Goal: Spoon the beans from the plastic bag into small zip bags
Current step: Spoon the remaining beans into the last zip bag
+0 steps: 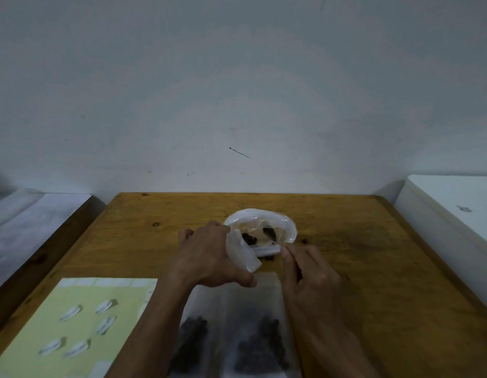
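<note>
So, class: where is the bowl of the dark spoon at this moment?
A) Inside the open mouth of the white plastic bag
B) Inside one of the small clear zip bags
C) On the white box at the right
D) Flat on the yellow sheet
A: the dark spoon in the right hand reaches into the white plastic bag, whose rim the left hand holds open.

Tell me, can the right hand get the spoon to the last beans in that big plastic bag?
Probably yes: the left hand holds the plastic bag open, and the right hand already has the spoon inside, beside the beans.
</note>
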A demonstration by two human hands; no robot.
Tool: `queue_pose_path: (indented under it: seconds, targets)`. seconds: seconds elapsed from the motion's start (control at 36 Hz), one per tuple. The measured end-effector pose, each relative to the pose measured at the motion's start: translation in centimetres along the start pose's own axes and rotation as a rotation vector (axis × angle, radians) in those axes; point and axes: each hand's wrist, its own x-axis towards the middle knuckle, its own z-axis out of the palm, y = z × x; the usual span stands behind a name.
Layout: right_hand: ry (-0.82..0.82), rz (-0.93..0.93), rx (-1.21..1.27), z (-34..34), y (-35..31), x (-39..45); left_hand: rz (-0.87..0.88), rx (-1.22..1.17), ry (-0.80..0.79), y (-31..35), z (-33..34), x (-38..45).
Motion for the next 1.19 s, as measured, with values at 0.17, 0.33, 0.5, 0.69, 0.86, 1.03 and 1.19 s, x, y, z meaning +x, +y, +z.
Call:
queue_pose_path:
  seconds: [0.17, 0.33, 0.5, 0.69, 0.86, 1.03, 1.19]
  targets:
    - [0.0, 0.059, -0.127, -0.5, -0.5, 0.8, -0.004, 0.041, 0.007, 0.2, 0.6, -0.2]
    - [0.041, 0.178, -0.072, 0.1, -0.7, 1.0, 0.007, 0.076, 0.002, 0.2, 0.9, -0.3]
    - [-0.038, 0.044, -0.164, -0.5, -0.6, 1.3, 0.023, 0.081, -0.003, 0.1, 1.3, -0.3]
    - [-0.019, 0.062, -0.076, 0.0, -0.8, 1.4, 0.043, 0.133, -0.001, 0.2, 1.8, -0.6]
    - [-0.077, 0.028, -0.251, -0.7, -1.0, 1.3, 0.045, 0.14, -0.017, 0.3, 1.9, -0.7]
    - [-0.053, 0.117, -0.155, 0.1, -1.7, 1.7, 0.045, 0.146, -0.026, 0.5, 2.1, -0.8]
    - [-0.024, 0.074, -0.173, -0.9, -1.2, 1.5, 0.056, 0.134, -0.02, 0.3, 2.2, -0.7]
